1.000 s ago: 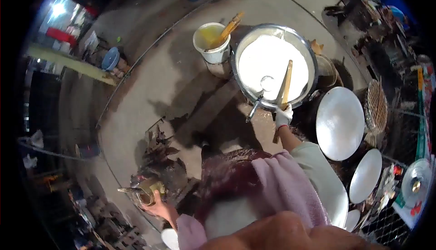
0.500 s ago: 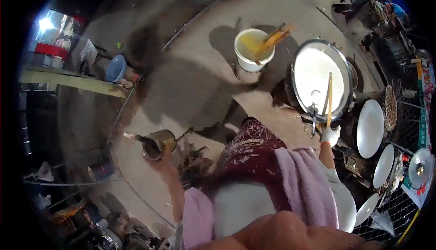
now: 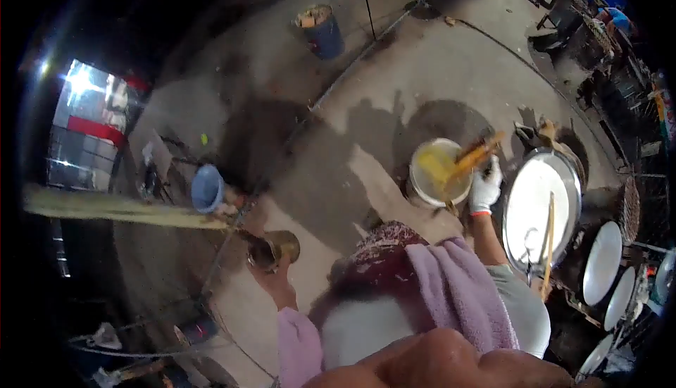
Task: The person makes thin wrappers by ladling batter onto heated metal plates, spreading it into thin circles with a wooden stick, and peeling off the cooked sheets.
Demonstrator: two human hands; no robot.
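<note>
My left hand [image 3: 273, 274] is closed around a cylindrical metal can [image 3: 287, 245] tilted on its side. A dark, stick-like piece juts out of its mouth. My right hand [image 3: 485, 187], in a white glove, is beside the rim of a white bucket [image 3: 415, 185]. Its fingers look parted, close to the wooden sticks [image 3: 473, 158] that lean out of the bucket. Yellow liquid shows inside. Right of that hand stands a wide metal pot [image 3: 572, 208] of white liquid. A wooden paddle [image 3: 551, 236] and a ladle [image 3: 530, 254] rest in it.
Round white lids or pans [image 3: 602, 263] stand along the right. A blue basin [image 3: 207, 188] sits at the left near a pale beam [image 3: 127, 209]. Farther back is a dark bin [image 3: 324, 39]. Cables [image 3: 366, 53] cross the concrete floor.
My right hand has let go of the wooden paddle in the pot and moved left to the bucket. My left hand still holds the can. The view has shifted.
</note>
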